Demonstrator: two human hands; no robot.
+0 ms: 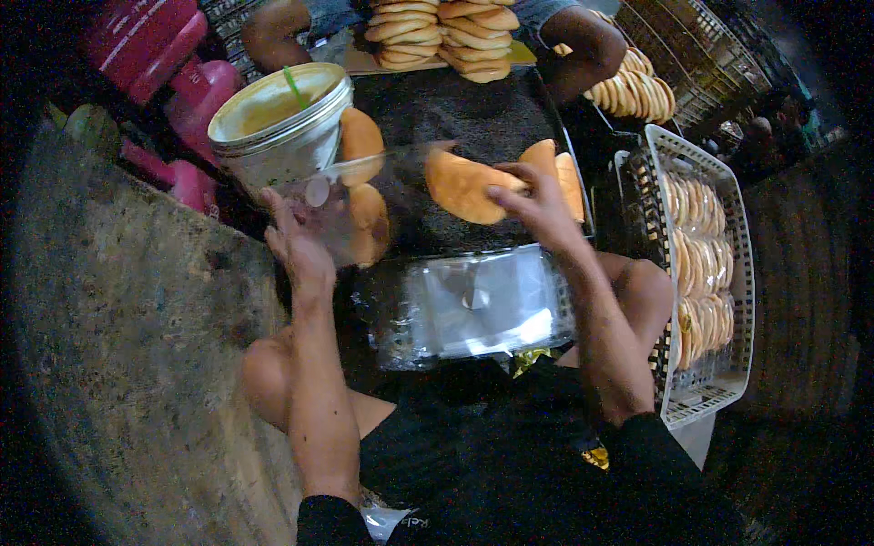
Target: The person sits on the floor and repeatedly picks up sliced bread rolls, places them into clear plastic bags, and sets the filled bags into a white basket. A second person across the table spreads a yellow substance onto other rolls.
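My right hand (539, 207) grips a golden-brown bread bun (462, 189) above a dark tray (410, 114). In my left hand (300, 250) is the edge of a clear plastic bag (401, 166), blurred by motion and stretched toward the bun; the bag's mouth is hard to make out. Two buns lie at the tray's left side: an upper bun (361, 136) and a lower bun (369, 227), partly seen through the film. Just past my right hand rest more buns (570, 187). Closer to my lap lies a stack of clear plastic bags (492, 305).
A white bucket (273, 159) with yellowish contents and a green handle stands left of the tray. Stacked breads (405, 36) sit at the far end, before another person's knees (583, 55). On the right, a white crate (742, 273) holds bagged breads. Pink plastic furniture (150, 55) is far left.
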